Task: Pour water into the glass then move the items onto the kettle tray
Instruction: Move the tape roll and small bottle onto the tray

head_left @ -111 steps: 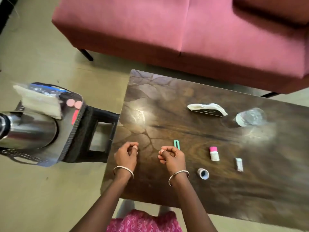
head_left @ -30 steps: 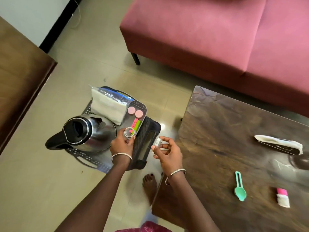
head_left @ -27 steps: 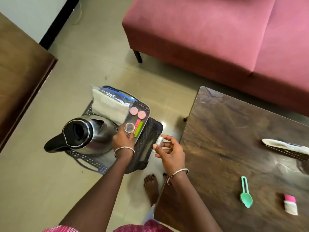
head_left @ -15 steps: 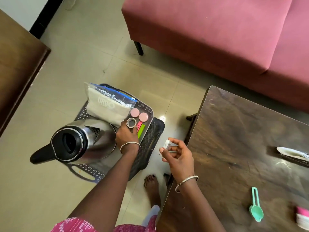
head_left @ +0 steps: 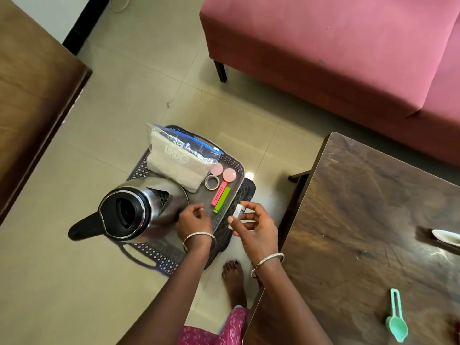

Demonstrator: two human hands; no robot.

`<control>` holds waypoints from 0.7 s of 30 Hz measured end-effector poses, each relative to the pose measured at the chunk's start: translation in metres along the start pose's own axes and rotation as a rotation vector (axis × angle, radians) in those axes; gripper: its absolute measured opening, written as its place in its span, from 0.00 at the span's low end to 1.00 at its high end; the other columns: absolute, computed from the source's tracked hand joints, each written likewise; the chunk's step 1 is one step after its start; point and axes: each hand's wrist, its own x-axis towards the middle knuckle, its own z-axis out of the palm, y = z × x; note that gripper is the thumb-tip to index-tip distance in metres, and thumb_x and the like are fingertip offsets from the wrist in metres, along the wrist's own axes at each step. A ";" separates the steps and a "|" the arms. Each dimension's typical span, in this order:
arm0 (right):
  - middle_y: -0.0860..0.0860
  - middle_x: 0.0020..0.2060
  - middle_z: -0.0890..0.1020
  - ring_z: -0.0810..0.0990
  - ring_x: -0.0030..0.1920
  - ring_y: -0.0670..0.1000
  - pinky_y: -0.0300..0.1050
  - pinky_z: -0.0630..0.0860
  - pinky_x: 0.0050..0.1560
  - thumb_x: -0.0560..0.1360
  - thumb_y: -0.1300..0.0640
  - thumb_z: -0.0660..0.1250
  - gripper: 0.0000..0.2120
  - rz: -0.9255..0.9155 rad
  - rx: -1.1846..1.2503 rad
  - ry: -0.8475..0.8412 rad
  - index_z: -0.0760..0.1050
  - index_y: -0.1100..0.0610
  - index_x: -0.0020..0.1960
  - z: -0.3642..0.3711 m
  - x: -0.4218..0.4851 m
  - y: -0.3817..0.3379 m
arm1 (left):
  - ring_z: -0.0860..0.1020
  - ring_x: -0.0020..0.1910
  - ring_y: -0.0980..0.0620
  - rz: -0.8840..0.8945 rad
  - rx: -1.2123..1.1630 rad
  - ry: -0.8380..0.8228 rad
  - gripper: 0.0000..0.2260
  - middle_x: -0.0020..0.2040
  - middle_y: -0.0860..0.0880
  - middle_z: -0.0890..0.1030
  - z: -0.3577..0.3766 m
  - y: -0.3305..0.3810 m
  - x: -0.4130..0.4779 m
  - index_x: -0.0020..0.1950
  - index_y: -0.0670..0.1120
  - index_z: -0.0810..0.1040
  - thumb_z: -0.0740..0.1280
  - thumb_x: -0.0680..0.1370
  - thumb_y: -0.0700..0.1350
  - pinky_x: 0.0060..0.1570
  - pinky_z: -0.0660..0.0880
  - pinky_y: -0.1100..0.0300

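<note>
A steel kettle with a black handle stands on the dark perforated kettle tray, which sits on a low stool on the floor. A small tape roll lies on the tray beside two pink discs and a pink and a green clip. My left hand hovers just in front of the clips, fingers loosely curled, holding nothing. My right hand pinches a small white item at the tray's right edge. The glass is out of view.
A plastic bag with cloth fills the tray's far end. On the dark wooden table at the right lie a green spoon and a white object. A pink sofa is behind, and a foot below.
My left hand set the tape roll down on the tray next to the pink discs and drew back empty. My right hand brought the white item closer to the tray.
</note>
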 end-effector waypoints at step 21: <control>0.49 0.37 0.82 0.84 0.37 0.52 0.53 0.84 0.45 0.70 0.57 0.77 0.18 0.042 -0.164 0.061 0.78 0.55 0.58 0.038 0.009 -0.011 | 0.78 0.39 0.53 -0.525 -0.555 -0.426 0.10 0.56 0.38 0.79 0.004 -0.017 0.023 0.55 0.38 0.75 0.56 0.81 0.33 0.34 0.72 0.63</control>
